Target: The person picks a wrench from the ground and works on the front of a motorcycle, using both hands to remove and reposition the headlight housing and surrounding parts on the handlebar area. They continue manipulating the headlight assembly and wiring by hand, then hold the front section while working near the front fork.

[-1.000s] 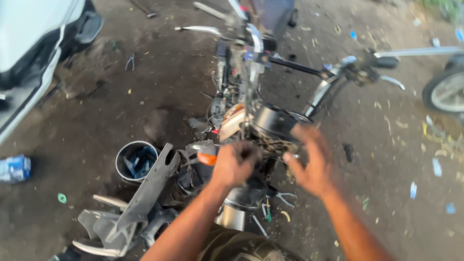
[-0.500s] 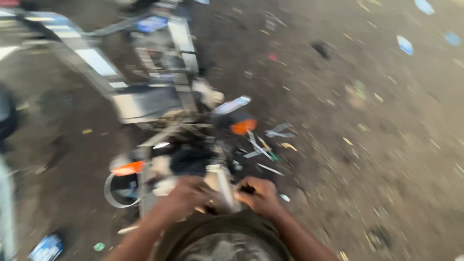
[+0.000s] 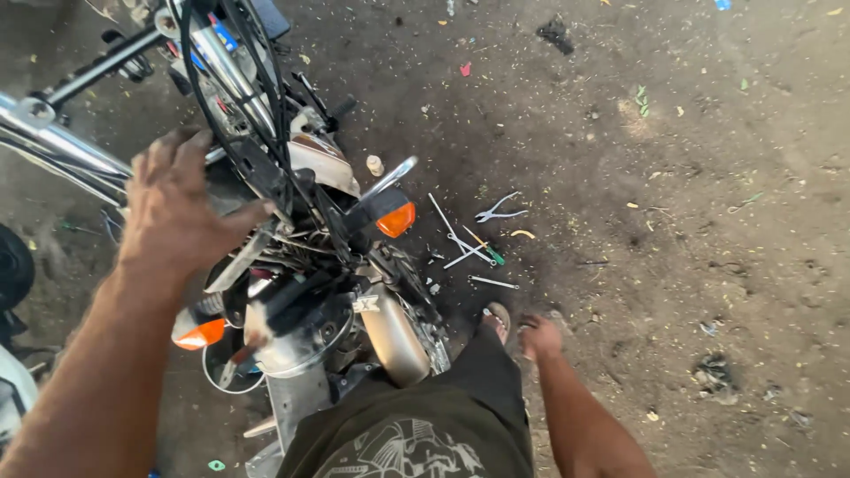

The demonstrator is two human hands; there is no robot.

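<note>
I stand over the front of a stripped motorcycle [image 3: 301, 265] on dirt ground. My left hand [image 3: 177, 208] is raised over its headlight area with the fingers spread, the thumb touching a black bracket beside the black cables [image 3: 266, 115]. A chrome handlebar [image 3: 62, 146] runs off to the left of that hand. Orange turn signals sit at the bike's right [image 3: 396, 219] and lower left [image 3: 199, 334]. My right hand [image 3: 540, 338] hangs low beside my leg, fingers curled, with nothing seen in it. My sandalled foot [image 3: 498, 319] is next to it.
Loose tools lie on the ground right of the bike: pliers [image 3: 496, 212], thin wrenches [image 3: 465, 250] and a green-handled screwdriver [image 3: 490, 255]. A black tyre [image 3: 13, 265] and a white vehicle body [image 3: 13, 398] are at the left edge. Scattered litter dots the dirt.
The view has swung and steadied over the bike's front. My left hand rose from near my body to the headlight area. My right hand dropped away to my side.
</note>
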